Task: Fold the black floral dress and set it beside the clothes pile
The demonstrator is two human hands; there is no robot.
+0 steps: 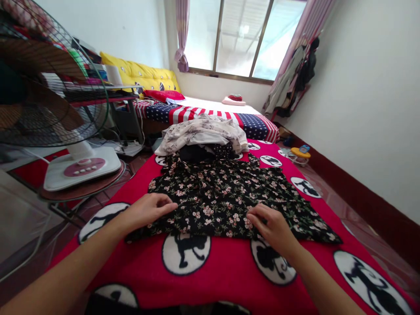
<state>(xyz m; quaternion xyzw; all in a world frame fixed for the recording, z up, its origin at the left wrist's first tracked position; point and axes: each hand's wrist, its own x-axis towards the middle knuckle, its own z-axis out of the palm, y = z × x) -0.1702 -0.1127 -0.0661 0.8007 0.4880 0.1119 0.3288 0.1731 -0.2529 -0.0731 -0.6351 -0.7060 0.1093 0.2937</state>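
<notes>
A black garment with small pink flowers [226, 197] lies spread flat on a red blanket with white monkey circles [223, 267]. My left hand [147, 209] rests on the garment's near left edge, its fingers curled and pinching the cloth. My right hand [272, 227] lies on the near right part of the hem, fingers bent and pressed onto the fabric. Both forearms reach in from the bottom of the view.
A pile of pale and dark clothes [203, 135] sits beyond the garment. A standing fan [49, 87] on a round stool is at the left. Behind is a bed with a flag-pattern cover [203, 113], yellow cushions, a window, and hanging clothes [292, 83] at the right wall.
</notes>
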